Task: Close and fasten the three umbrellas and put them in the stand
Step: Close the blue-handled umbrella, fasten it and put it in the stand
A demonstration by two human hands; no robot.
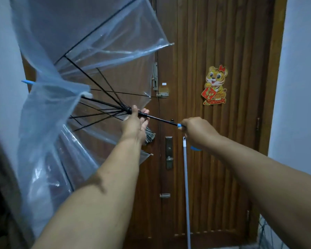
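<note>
A clear plastic umbrella (83, 42) with black ribs and a blue tip is spread open on the left, lying sideways with its tip to the left. Its black shaft (160, 119) runs from the rib hub to the right. My left hand (135, 123) grips the runner on the shaft just right of the hub. My right hand (196, 132) is closed around the blue handle at the shaft's end. A dark folded umbrella (150, 136) peeks out behind my left hand, mostly hidden. At the bottom right edge is a wire mesh, possibly the stand (264, 232).
A brown wooden door (223, 159) with a lock plate (169, 152) and latches fills the middle. A tiger sticker (215, 85) hangs on it. A white pole (186, 186) leans against the door. Pale walls stand close on both sides.
</note>
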